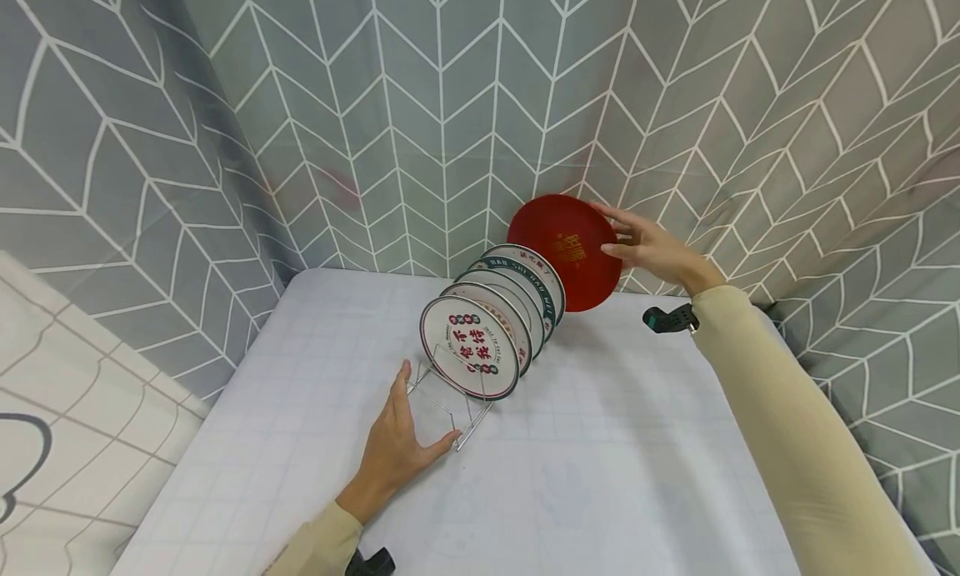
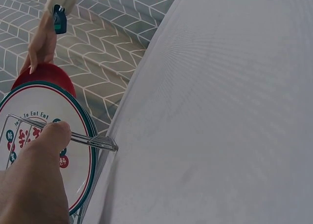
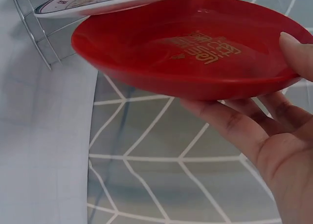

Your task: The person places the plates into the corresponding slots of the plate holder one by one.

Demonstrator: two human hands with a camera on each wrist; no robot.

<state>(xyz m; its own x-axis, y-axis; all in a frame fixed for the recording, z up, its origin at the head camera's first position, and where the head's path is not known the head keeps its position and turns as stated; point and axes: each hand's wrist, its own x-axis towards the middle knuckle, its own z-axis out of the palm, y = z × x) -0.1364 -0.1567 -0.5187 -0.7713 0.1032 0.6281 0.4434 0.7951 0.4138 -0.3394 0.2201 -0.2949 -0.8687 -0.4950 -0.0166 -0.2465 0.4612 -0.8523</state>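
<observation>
My right hand (image 1: pixel 651 244) pinches the rim of a red plate (image 1: pixel 555 267) with gold characters, thumb on its face and fingers behind. The plate is tilted up at the far end of a row of white plates (image 1: pixel 471 349) with dark rims and printed lettering. They stand on edge in a wire dish rack (image 1: pixel 474 426). My left hand (image 1: pixel 393 443) grips the rack's near end, its thumb and fingers spread to the two sides. In the left wrist view the thumb (image 2: pixel 56 136) lies over the rack's wire. The red plate (image 3: pixel 181 53) overlaps the rearmost white plate in the right wrist view.
Rack and plates stand on a table with a white cloth (image 1: pixel 600 476). Grey curtains (image 1: pixel 420 126) with white zigzag lines hang close behind the table's far edge and on its right. A dark strap device (image 1: pixel 671 318) sits on the right wrist.
</observation>
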